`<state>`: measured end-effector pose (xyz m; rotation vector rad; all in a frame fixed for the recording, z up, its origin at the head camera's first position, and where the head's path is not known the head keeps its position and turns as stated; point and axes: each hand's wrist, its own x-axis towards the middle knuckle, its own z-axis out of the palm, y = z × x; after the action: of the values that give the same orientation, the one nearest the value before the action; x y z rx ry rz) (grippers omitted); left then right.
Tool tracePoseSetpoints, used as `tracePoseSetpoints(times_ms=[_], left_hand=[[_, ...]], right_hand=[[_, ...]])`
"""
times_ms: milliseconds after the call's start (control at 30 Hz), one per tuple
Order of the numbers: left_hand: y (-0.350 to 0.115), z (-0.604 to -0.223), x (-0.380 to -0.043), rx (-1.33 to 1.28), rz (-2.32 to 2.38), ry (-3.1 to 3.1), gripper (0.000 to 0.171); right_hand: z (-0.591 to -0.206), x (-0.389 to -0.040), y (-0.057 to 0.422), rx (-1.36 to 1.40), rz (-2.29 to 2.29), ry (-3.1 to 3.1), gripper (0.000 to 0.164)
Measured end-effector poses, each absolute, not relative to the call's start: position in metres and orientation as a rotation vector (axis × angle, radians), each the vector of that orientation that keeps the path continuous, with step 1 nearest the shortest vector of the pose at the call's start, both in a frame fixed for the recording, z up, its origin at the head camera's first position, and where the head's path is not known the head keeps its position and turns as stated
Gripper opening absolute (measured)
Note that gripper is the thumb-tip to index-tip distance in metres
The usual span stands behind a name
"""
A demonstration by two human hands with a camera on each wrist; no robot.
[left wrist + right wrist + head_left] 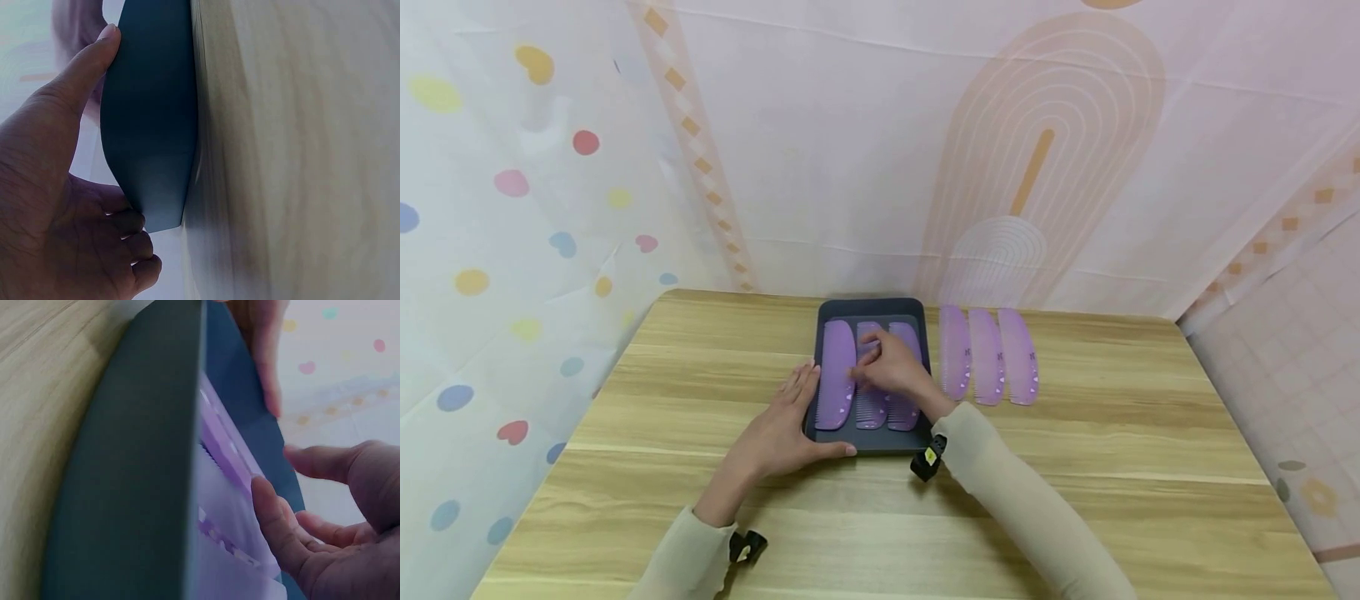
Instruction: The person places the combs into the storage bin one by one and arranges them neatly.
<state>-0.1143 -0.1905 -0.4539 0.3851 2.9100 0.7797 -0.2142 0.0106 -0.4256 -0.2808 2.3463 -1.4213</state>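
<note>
A dark grey tray holds purple combs side by side: a left comb, a middle comb and a right comb. My left hand rests against the tray's near left corner, fingers along the left wall and thumb on the front rim. Above the tray is my right hand, beside the left comb and partly covering the other two. In the right wrist view its thumb and fingers stand apart, nothing between them. Whether a fingertip touches the left comb I cannot tell.
Three more purple combs lie in a row right of the tray: a near one, a central one and an outer one. The wooden table meets a patterned cloth at its back edge.
</note>
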Motion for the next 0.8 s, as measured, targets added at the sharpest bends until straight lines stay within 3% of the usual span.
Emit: tracePoseSetpoints(times_ms=[333, 800], left_hand=[[-0.189, -0.453, -0.115, 0.382, 0.776, 2.906, 0.138], [-0.195, -0.454, -0.113, 0.372, 0.757, 2.917, 0.140]], right_hand=[[-0.417, -0.214, 0.037, -0.402, -1.482, 2.313, 0.071], [-0.413, -0.205, 0.054, -0.536, -1.583, 2.288, 0.066]])
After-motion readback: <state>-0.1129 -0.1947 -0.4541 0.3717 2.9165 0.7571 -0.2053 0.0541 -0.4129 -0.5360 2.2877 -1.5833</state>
